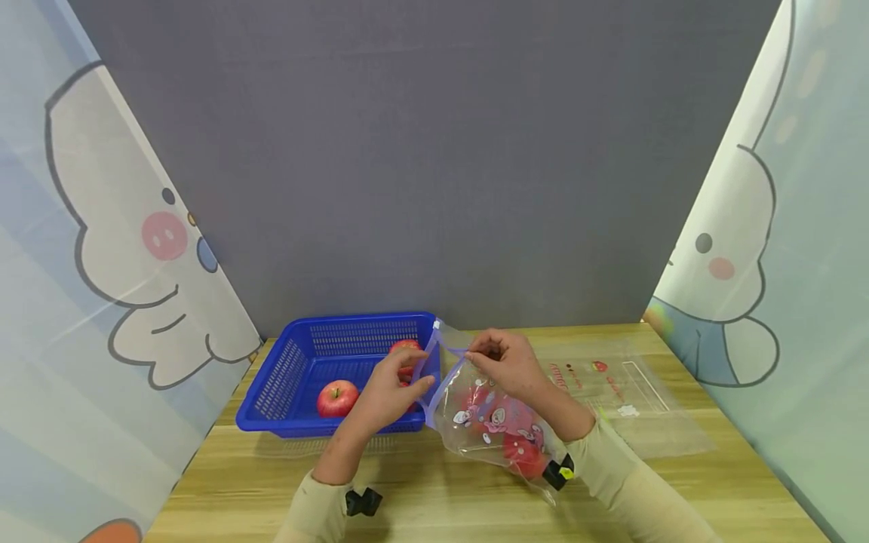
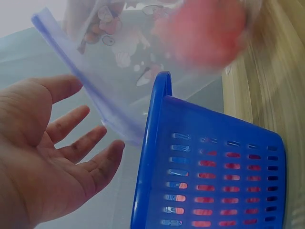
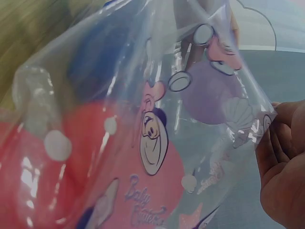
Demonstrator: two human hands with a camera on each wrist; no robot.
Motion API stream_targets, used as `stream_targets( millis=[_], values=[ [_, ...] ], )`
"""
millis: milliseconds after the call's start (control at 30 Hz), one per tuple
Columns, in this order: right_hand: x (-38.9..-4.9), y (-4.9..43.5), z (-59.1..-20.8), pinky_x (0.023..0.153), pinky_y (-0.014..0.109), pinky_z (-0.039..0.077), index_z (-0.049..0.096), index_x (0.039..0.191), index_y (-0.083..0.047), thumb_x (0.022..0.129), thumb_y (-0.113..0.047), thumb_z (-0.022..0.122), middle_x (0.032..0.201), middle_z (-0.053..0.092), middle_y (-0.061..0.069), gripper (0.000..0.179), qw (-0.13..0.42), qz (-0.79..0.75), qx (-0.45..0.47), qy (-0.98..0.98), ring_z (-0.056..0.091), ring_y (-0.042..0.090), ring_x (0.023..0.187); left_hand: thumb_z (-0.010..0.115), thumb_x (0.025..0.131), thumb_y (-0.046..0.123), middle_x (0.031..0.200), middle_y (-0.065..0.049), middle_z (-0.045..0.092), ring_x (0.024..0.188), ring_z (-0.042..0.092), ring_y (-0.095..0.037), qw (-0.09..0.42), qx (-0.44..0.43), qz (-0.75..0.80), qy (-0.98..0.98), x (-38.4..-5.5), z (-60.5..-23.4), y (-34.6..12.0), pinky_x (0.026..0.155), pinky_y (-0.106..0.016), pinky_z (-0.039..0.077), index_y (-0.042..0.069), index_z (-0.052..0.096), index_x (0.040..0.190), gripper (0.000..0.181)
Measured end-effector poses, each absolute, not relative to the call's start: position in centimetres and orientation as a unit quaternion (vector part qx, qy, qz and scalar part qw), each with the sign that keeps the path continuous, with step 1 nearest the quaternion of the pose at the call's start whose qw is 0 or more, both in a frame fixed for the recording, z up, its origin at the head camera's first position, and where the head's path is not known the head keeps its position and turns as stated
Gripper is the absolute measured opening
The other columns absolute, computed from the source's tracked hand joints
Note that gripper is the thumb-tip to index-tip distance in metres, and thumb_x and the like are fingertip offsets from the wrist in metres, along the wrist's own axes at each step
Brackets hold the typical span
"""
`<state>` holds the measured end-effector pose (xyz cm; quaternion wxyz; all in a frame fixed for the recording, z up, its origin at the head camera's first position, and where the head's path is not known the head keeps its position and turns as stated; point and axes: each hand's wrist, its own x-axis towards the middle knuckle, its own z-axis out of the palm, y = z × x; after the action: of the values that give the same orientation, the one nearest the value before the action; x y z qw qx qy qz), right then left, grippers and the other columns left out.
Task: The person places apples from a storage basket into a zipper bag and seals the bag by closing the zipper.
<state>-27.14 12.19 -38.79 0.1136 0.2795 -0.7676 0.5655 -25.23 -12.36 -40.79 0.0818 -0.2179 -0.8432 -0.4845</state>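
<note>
A clear plastic zip bag with a purple zip strip and pink cartoon prints stands tilted between my hands. Red apples show through its lower part. My right hand pinches the bag's rim between thumb and fingertips. My left hand is at the opposite side of the mouth, fingers spread and loosely bent, its thumb right at the zip strip. Behind my left hand stands a blue plastic basket holding a red apple and others partly hidden by the hand.
Another clear printed bag lies flat on the wooden table at the right, partly behind my right forearm. A grey panel rises at the table's back, with cartoon-printed curtains along both sides.
</note>
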Motion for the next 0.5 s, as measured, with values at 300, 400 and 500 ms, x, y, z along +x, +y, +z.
stream_targets(
  millis=[300,400,500],
  values=[
    [-27.3,12.3,-39.1,0.050,0.026,0.047,0.069,0.089,-0.004,0.090,-0.012,0.072,0.071,0.066,0.001,0.009,0.116,0.565,0.274,-0.770,0.055,0.016,0.058,0.070,0.091,0.029,0.079,0.005,0.063,0.071,0.060,-0.014,0.106,-0.196,-0.470,-0.854,-24.2,-40.7,-12.5,0.058,-0.028,0.052,0.016,0.069,0.090,0.013],
    [-27.3,12.3,-39.2,0.050,0.026,0.046,0.070,0.089,-0.007,0.090,-0.012,0.071,0.071,0.066,0.001,0.006,0.120,0.563,0.269,-0.772,0.055,0.016,0.057,0.069,0.091,0.038,0.064,0.009,0.056,0.056,0.051,-0.008,0.086,-0.195,-0.455,-0.865,-23.5,-40.4,-12.6,0.048,-0.025,0.044,0.020,0.065,0.076,0.024],
    [-27.3,12.3,-39.2,0.049,0.026,0.046,0.070,0.089,-0.007,0.089,-0.012,0.072,0.070,0.066,0.001,0.005,0.128,0.566,0.271,-0.768,0.054,0.016,0.056,0.070,0.088,0.046,0.059,0.009,0.053,0.051,0.046,-0.006,0.058,-0.210,-0.437,-0.873,-22.7,-40.2,-12.5,0.044,-0.025,0.040,0.021,0.063,0.070,0.031]
  ],
)
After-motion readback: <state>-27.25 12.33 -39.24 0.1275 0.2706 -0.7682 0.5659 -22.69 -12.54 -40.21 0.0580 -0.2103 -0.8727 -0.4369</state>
